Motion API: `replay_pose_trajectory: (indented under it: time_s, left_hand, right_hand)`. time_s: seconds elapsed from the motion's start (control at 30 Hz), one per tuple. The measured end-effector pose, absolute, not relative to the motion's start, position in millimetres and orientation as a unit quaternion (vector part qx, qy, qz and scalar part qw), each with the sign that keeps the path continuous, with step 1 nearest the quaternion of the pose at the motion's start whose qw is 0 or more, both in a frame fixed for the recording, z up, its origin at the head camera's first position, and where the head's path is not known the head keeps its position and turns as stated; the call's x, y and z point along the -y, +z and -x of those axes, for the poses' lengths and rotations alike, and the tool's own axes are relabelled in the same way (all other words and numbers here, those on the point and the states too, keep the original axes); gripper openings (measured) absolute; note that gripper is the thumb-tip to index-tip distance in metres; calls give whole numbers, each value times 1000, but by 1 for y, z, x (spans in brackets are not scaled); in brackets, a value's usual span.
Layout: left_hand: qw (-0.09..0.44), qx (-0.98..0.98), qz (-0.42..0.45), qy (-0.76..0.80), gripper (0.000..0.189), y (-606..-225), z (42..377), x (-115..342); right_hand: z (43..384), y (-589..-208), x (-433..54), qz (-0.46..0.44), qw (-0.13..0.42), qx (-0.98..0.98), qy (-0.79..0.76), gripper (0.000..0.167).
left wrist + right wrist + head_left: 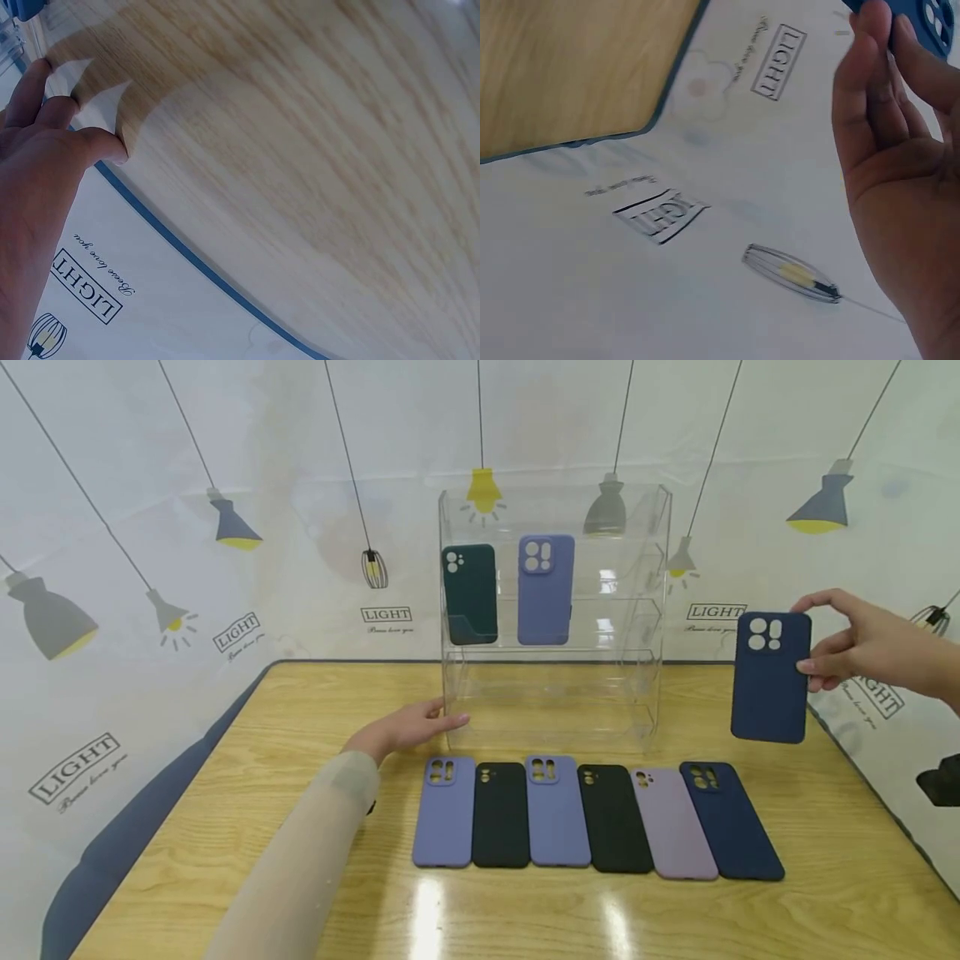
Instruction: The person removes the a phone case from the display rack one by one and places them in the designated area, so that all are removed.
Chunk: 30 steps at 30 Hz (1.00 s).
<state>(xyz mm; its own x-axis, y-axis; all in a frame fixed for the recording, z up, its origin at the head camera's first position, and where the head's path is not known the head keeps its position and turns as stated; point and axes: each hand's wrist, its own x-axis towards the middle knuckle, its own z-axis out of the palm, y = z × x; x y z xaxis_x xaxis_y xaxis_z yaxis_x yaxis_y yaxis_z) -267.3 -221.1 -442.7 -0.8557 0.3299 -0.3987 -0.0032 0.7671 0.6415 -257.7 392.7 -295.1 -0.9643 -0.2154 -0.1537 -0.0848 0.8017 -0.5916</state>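
Note:
My right hand (870,647) holds a dark blue phone case (771,685) upright above the table's right side, pinched along its edge. In the right wrist view, the fingertips and thumb grip a corner of that case (922,24). My left hand (408,725) is at the lower left edge of a clear tiered display rack (551,693), its thumb reaching across the rack's side. Spread, relaxed fingers show in the left wrist view on that hand (56,135). On the rack stand a dark green phone case (471,597) and a periwinkle one (546,593).
Several phone cases lie in a row before the rack: periwinkle (444,814), black (501,817), lilac (677,825) and dark blue (733,822) among them. The wooden table (300,735) meets a lamp-printed wall covering (315,527). A black object (941,781) shows at the right edge.

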Motion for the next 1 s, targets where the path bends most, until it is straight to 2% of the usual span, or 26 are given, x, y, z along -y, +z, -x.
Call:
replay_pose_trajectory:
  time_s: [0.3,0.43,0.63,1.0]
  left_hand:
    - [253,-904,-90,333,116,-442,265,220]
    - [253,-904,-90,332,116,-442,266,220]
    - [252,-905,-91,331,115,-441,266,221]
    - [253,-904,-91,332,114,-440,265,221]
  right_hand:
    - [247,-342,-413,63,252,-910,-323,69]
    - [243,-359,-419,67,302,-893,-328,78]
    - [234,-380,-427,56,377,-855,-353,81]
    - [222,-411,-436,21,423,-818,-389,77]
